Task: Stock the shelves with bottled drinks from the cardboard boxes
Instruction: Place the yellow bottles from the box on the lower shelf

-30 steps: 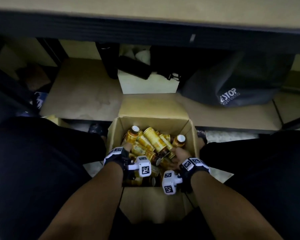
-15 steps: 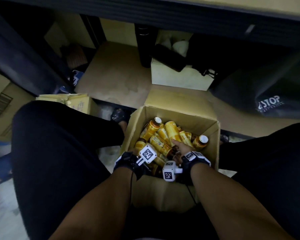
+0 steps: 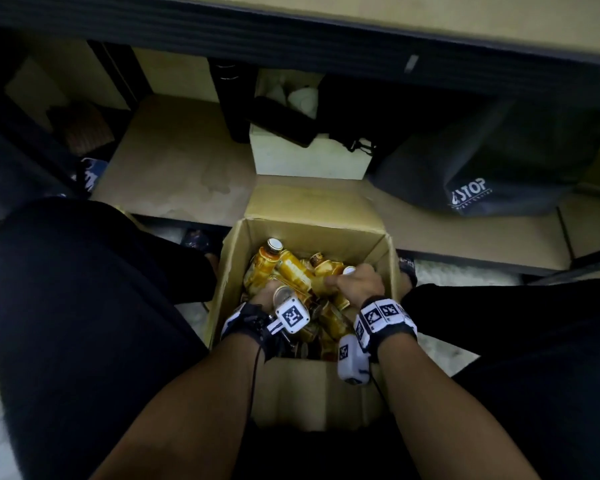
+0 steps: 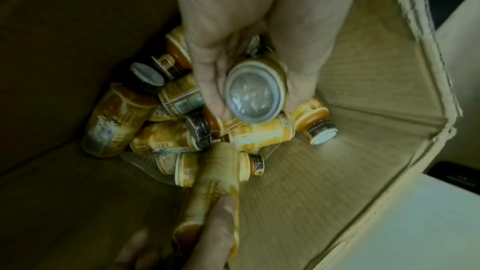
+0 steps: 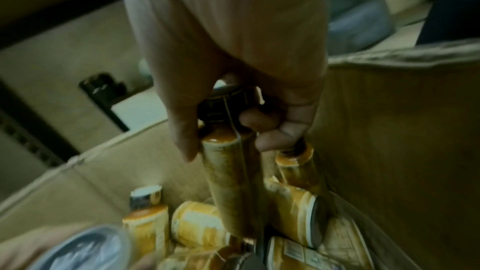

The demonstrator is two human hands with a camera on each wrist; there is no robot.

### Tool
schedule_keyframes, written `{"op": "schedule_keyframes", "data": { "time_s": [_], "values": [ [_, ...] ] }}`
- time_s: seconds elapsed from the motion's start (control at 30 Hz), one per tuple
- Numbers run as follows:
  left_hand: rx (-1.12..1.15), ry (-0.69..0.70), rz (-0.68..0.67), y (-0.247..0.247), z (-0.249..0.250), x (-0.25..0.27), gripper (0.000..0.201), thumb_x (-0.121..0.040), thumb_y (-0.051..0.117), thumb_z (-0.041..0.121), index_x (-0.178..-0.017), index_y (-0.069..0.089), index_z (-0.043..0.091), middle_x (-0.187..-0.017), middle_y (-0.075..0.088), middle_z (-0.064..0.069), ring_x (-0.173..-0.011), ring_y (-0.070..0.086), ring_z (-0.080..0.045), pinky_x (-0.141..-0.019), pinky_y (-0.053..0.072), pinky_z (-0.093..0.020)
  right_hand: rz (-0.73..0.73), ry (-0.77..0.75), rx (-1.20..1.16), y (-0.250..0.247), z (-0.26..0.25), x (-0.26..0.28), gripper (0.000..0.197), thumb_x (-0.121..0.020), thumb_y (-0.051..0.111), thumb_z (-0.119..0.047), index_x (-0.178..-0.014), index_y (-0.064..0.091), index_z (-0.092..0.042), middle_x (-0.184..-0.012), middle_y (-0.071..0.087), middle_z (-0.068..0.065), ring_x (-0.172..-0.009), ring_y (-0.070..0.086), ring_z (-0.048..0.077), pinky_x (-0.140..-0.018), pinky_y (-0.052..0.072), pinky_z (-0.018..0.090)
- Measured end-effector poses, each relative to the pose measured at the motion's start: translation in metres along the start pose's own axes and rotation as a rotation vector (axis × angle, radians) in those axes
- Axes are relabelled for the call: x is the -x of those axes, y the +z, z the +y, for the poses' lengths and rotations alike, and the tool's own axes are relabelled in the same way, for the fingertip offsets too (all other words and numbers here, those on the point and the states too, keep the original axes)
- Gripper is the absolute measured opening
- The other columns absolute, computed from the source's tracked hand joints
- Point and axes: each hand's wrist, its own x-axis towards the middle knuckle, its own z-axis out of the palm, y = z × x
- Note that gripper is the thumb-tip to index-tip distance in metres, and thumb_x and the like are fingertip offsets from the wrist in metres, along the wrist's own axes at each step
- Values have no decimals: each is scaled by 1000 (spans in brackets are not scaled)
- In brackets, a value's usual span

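Observation:
An open cardboard box (image 3: 388, 261) on the floor between my knees holds several small orange-labelled bottles (image 3: 293, 271) in a loose heap. My left hand (image 3: 265, 296) grips one bottle (image 4: 255, 93) round its body, its clear round base facing the left wrist camera. My right hand (image 3: 355, 284) grips another bottle (image 5: 231, 174) by its dark cap and neck, the body hanging down over the heap. That bottle also shows in the left wrist view as a long bottle (image 4: 215, 182) held by fingers at the bottom edge.
The low wooden shelf (image 3: 174, 168) lies just beyond the box. On it stand a white box (image 3: 305, 157) with dark items and a black bag (image 3: 482, 168) printed STOP. A dark shelf rail (image 3: 291, 32) crosses overhead. My black-clad legs (image 3: 84, 306) flank the box.
My left hand has closed round a bottle and turned it base-up. My right hand has moved forward to the far right of the box and gripped a bottle by its cap.

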Motion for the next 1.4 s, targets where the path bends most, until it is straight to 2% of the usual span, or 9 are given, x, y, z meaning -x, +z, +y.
{"op": "schedule_keyframes", "data": {
  "time_s": [0.2, 0.3, 0.37, 0.5, 0.67, 0.87, 1.0, 1.2, 1.4],
  "values": [
    [-108, -301, -299, 29, 1, 7, 55, -83, 68, 33, -115, 52, -9, -106, 60, -25, -93, 62, -31, -70, 60, -39, -74, 52, -208, -1, 25, -14, 67, -53, 84, -33, -111, 54, -14, -111, 61, 6, -99, 61, 30, -79, 59, 46],
    [-477, -172, -347, 38, 2, 15, 47, -75, 75, 30, -106, 57, -1, -88, 67, -16, -73, 67, -25, -66, 57, -33, -88, 56, -262, 6, 30, -30, 71, -47, 79, -34, -110, 51, -17, -118, 57, 11, -98, 60, 33, -76, 60, 49],
    [-565, -16, -311, 41, 2, 19, 26, -81, 71, 15, -103, 59, 8, -90, 68, -12, -81, 67, -27, -80, 56, -42, -115, 64, -318, 6, 24, -26, 63, -56, 80, -25, -110, 48, -15, -120, 54, 12, -98, 59, 32, -72, 60, 50],
    [-679, 245, -107, 34, 14, 16, 54, -67, 77, -3, -116, 63, 15, -109, 70, -7, -107, 63, -29, -98, 47, -52, -197, 18, -310, 3, 15, -10, 54, -81, 73, -6, -121, 37, -11, -128, 45, 8, -110, 53, 29, -85, 58, 46],
    [-929, 455, -60, 44, 31, 41, 62, -63, 69, -4, -118, 61, 23, -106, 69, -2, -105, 60, -24, -97, 48, -45, -222, -232, -200, -22, -3, 15, 64, -72, 80, -9, -126, 45, -10, -113, 58, 8, -100, 60, 25, -73, 59, 37],
    [-888, 648, -193, 64, 60, 93, 60, -63, 61, -8, -115, 62, 22, -103, 71, -4, -102, 65, -24, -92, 51, -48, -57, -425, -555, -59, -23, 47, 54, -64, 87, -18, -112, 63, -18, -97, 73, -2, -88, 69, 15, -58, 50, 22],
    [-764, 771, -245, 73, 73, 123, 55, -70, 68, -8, -107, 61, 32, -109, 70, 1, -106, 63, -18, -97, 48, -45, 55, -613, -650, -75, -43, 68, 48, -68, 87, -23, -111, 65, -19, -99, 72, -6, -90, 69, 8, -76, 55, 23],
    [-720, 933, -391, 81, 97, 182, 52, -77, 71, -4, -123, 57, 16, -110, 70, -4, -102, 67, -16, -88, 54, -34, 250, -879, -514, -113, -72, 108, 48, -66, 82, -47, -105, 72, -21, -91, 75, -7, -87, 70, 7, -81, 59, 39],
    [-813, 1146, -436, 88, 131, 257, 49, -79, 73, 12, -124, 56, 19, -117, 67, -2, -108, 65, -15, -91, 53, -35, 243, -1139, -516, -158, -103, 169, 36, -77, 80, -32, -109, 71, -17, -100, 74, -3, -96, 69, 7, -85, 57, 32]
  ]
}}
